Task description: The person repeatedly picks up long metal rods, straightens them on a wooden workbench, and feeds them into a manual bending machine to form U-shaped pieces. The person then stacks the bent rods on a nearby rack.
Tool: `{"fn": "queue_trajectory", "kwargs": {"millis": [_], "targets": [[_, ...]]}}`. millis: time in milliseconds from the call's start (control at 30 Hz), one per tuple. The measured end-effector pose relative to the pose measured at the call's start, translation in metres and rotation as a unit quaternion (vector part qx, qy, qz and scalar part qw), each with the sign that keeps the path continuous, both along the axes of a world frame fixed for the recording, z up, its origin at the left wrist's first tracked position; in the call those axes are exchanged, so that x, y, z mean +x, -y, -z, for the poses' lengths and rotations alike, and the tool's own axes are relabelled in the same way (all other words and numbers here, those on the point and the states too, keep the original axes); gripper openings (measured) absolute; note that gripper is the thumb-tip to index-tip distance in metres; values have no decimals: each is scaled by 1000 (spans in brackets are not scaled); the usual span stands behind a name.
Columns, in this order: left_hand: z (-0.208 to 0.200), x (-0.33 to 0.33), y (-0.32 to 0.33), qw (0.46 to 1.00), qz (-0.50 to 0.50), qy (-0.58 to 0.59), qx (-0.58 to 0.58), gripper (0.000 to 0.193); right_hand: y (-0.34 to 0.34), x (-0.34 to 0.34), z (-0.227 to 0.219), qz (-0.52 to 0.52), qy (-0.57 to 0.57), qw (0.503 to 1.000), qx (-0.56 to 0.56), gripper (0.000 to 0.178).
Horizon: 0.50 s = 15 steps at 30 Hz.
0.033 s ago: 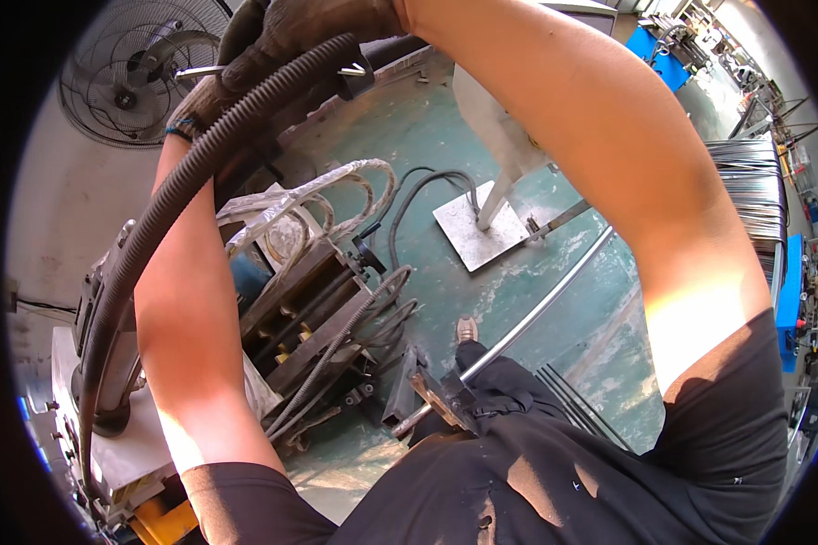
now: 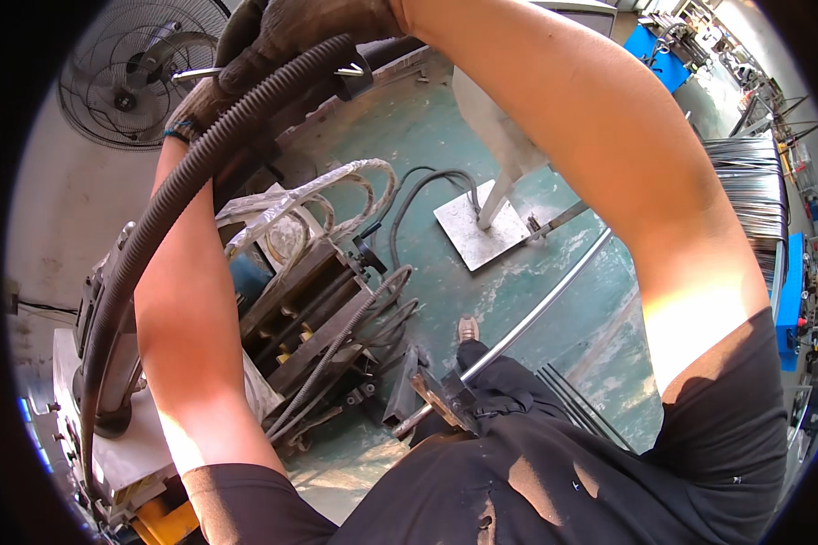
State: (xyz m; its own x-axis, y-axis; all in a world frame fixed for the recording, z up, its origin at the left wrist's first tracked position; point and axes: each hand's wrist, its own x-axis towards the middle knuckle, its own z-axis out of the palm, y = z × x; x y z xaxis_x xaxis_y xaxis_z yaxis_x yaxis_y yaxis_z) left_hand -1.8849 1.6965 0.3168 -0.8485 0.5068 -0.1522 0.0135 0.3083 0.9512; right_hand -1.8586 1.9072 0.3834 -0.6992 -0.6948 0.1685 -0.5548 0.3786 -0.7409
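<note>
Both my hands are raised at the upper left, in brown work gloves, close together by a dark machine part. My right hand reaches across from the right, its fingers curled around a thin metal rod whose bright end sticks out to the left. Just below it is my left hand, largely covered by a black corrugated hose; its fingers are hidden. That hose curves down over my left forearm. What the hands touch behind the hose does not show.
A wall fan is at the upper left. Below my arms stands a steel machine frame with looped cables. A long shiny bar slants past my body. On the green floor lie a white base plate and thin black rods. Bundled wire is at right.
The thin rod's left end and my right arm have shifted very slightly left. Otherwise everything stays in place.
</note>
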Motion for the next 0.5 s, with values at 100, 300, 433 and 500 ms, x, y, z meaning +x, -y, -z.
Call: {"fn": "queue_trajectory", "kwargs": {"millis": [100, 300, 433, 500], "targets": [[0, -1, -7, 1000, 4, 6, 5, 41, -7, -2, 6, 32, -22, 999, 2, 44], [-7, 4, 2, 1000, 11, 15, 16, 41, -15, -4, 13, 49, -36, 998, -27, 38], [-8, 14, -10, 999, -18, 3, -40, 41, -12, -11, 29, 75, -51, 993, -76, 33], [-12, 16, -13, 997, -29, -3, -68, 41, -9, -15, 40, 93, -68, 987, -109, 31]]}}
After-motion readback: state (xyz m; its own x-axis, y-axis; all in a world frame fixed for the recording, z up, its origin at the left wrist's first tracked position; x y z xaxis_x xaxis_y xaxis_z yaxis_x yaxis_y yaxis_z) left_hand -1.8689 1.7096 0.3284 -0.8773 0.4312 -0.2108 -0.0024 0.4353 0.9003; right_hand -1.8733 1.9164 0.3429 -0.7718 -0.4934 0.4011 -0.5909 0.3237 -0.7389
